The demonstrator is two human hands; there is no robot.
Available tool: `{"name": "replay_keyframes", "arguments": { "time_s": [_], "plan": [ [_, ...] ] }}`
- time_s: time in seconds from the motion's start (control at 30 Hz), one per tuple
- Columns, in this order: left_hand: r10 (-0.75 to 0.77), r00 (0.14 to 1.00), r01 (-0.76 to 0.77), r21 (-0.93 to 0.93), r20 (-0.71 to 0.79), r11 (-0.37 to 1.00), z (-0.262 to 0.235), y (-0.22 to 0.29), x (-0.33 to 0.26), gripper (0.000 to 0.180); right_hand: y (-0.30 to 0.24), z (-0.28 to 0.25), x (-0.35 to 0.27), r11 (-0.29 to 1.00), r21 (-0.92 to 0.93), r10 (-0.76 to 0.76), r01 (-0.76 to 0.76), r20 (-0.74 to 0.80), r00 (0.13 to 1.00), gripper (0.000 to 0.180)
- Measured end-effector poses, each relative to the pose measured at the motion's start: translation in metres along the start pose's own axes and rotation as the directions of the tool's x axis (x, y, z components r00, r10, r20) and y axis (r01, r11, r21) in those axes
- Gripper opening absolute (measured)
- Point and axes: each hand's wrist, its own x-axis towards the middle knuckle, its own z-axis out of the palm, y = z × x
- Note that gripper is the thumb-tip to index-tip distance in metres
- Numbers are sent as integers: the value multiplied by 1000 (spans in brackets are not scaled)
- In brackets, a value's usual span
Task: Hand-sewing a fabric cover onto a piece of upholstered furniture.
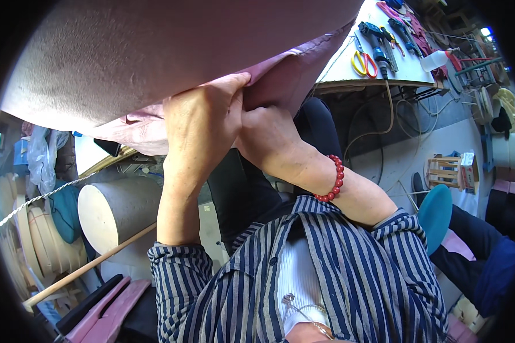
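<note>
Nearest, a striped shirt (349, 274) is seen, from which both forearms rise; the left hand (197, 128) and the right hand (269, 134), a red bead bracelet (333, 180) at its wrist, are closed on the folded edge of a mauve fabric (154, 51) held up close above. The edge could be lost if either pinch slackens, since the hanging cloth pulls on it. Farther right, yellow-handled scissors (363, 63) lie on the bench (349, 71), where trailing cloth might snag.

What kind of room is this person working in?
Probably a sewing or upholstery workshop. Both hands grip pinkish fabric, yellow-handled scissors and a blue power tool lie on a workbench, and a big roll sits nearby.
</note>
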Motion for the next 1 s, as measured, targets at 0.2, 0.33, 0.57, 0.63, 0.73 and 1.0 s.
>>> {"name": "replay_keyframes", "arguments": {
  "time_s": [0.2, 0.33, 0.57, 0.63, 0.73, 1.0],
  "plan": [
    [-12, 994, 4, 72, 108, 997, -1, 3, 3, 16, -3, -7, 1, 999, -7, -45, 47, 198, 979, 8],
    [-19, 992, 8, 83, 128, 996, -3, 1, 4, 16, -7, 8, -17, 880, 249, -332, 405, -288, 898, 16],
    [84, 988, -84, 7, -130, 996, 12, -2, -7, 18, 25, -45, -37, 984, 125, -61, 129, -444, 894, 42],
    [61, 984, -63, -12, -168, 998, 19, -6, -12, 18, 29, -48, -35, 1000, 3, -24, 27, -350, 936, 49],
    [81, 965, -79, 19, -251, 997, 22, -8, -13, 23, 21, -53, -27, 986, -145, 48, -87, -255, 966, 52],
    [107, 943, -123, -30, -316, 992, 25, -10, -16, 26, 10, -53, -9, 926, -328, 144, -185, -145, 979, 66]
  ]
}}
